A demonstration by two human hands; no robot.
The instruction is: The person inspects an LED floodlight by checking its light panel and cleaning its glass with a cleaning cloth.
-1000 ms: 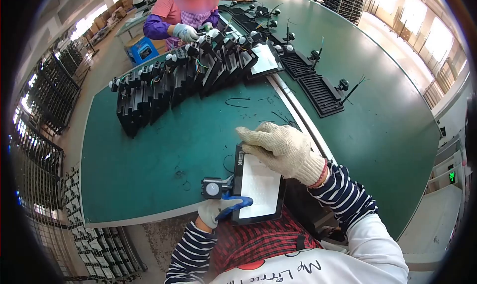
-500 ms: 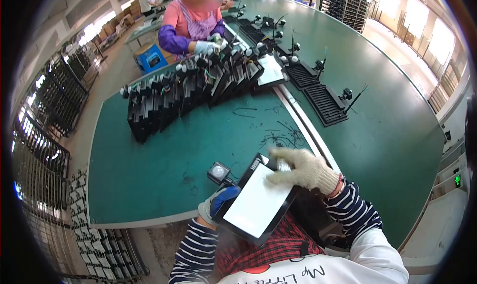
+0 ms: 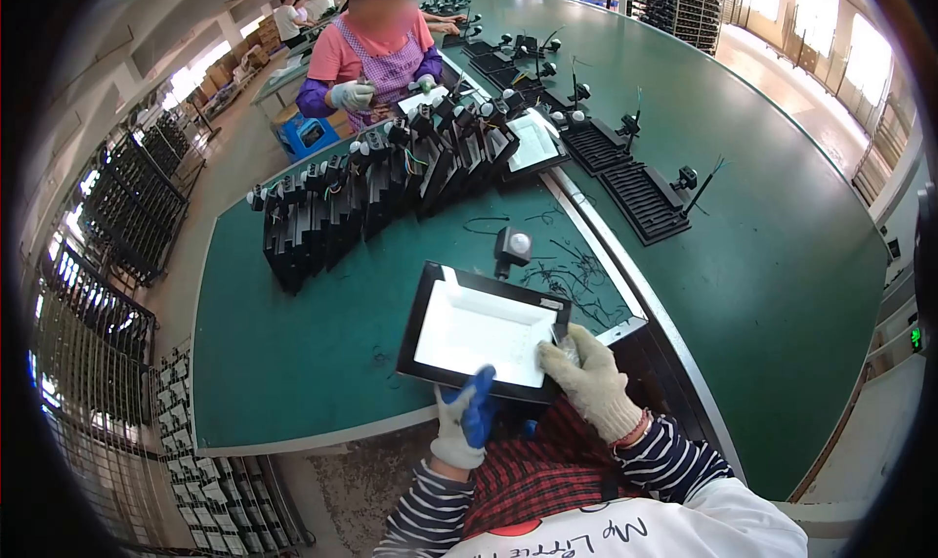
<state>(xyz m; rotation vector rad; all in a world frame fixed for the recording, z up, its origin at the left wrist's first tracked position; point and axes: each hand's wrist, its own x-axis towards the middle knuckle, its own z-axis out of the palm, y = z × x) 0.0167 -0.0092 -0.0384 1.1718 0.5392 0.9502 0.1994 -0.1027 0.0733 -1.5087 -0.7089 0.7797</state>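
Floodlight [image 3: 479,331]: black frame, white face up, lying on the green table [image 3: 293,353] at its near edge. The near side seems to overhang the rim above the lap. A small sensor head [image 3: 514,246] with a pale dome sits just beyond the far side; its joint to the frame is hard to make out.

Left hand [image 3: 466,419], blue-coated glove: fingers closed over the near frame edge, holding it. The thumb and the underside grip are hidden by the frame.

Right hand [image 3: 589,377], knit glove: fingers curled onto the near right corner. Cannot tell whether they clamp it or only press. Something small and pale shows at the fingertips, too small to identify.

Loose wire offcuts [image 3: 572,270] are scattered just right of the sensor head. Farther out, a leaning row of black lamp housings [image 3: 342,201] crosses the table, their wiring a blur. Two finned housings [image 3: 640,201] lie face down to the right.

At the far end a co-worker [image 3: 376,50] in gloves stands partly behind the row. Racks [image 3: 117,216] at left are cut off by the lens rim.
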